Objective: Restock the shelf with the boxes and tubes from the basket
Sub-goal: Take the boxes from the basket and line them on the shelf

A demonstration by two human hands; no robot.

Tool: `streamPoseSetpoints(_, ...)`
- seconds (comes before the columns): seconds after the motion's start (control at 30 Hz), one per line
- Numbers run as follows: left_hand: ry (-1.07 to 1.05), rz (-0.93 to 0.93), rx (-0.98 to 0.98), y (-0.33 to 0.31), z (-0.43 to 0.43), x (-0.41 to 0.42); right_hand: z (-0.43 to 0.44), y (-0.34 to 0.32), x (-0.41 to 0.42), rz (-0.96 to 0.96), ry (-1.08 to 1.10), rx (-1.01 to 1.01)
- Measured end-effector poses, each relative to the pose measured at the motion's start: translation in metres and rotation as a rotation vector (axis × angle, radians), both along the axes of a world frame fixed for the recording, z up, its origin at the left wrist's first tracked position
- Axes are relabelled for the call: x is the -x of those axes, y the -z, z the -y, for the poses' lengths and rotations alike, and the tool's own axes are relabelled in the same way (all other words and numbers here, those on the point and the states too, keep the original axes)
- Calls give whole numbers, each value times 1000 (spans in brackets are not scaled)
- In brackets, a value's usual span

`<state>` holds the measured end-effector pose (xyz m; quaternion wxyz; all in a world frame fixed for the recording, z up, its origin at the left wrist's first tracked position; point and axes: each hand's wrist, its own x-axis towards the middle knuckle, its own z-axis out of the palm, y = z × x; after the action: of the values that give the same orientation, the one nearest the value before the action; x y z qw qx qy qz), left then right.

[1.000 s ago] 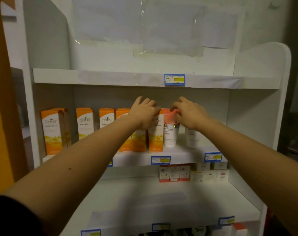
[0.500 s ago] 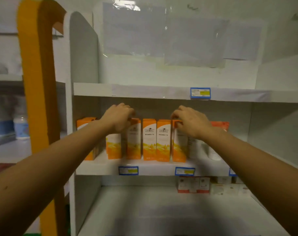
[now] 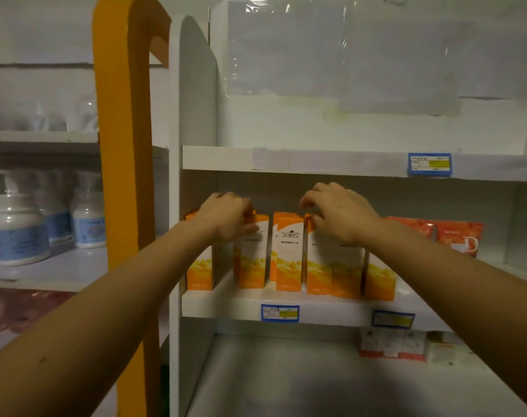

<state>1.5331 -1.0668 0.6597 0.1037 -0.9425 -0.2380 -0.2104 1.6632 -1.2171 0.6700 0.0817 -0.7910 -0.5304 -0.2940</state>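
The head view faces a white shelf unit [image 3: 193,115]. Its middle shelf [image 3: 226,305] carries a row of upright orange-and-white boxes [image 3: 287,260], standing close together along the front edge. The leftmost box stands slightly apart from the rest.

The left hand [image 3: 226,216] reaches over the left end of the row. Its fingers are curled down over the box tops, with the thumb on the front of the second box. The right hand [image 3: 343,215] sits over the middle of the row. Its fingers are hooked narrowly over the top of a box, and the thumb touches that box's upper front corner.

Right of the boxes, on the same shelf, stand red-orange tubes [image 3: 460,237]. The shelf below holds small white-and-red boxes [image 3: 391,346] at its back right. Blue price labels [image 3: 279,313] are stuck to the shelf edges.

To the left, past an orange upright [image 3: 126,176], another shelf holds white bottles [image 3: 18,233] with blue labels.
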Motion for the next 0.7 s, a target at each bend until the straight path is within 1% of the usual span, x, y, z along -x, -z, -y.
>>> streamPoseSetpoints(0.1, 8, 17, 53, -5, -4, -4, -11, -2, 2, -5, 12, 16)
streamPoseSetpoints(0.2, 13, 6, 61, -10, -9, -9, -21, -5, 7, -2, 4, 22)
streamPoseSetpoints(0.33, 22, -132, 136, -17, -14, -10, -33, -11, 13, 4, -17, 20)
streamPoseSetpoints(0.4, 14, -172, 155, -22, -19, -7, -38, -14, 14, -12, -20, 8)
streamPoseSetpoints(0.57, 81, -140, 299, -29, -24, 2, -48, -13, 18, -41, -18, 19)
streamPoseSetpoints(0.7, 100, -154, 302, -32, -31, 10, -61, -10, 19, -79, -19, 22)
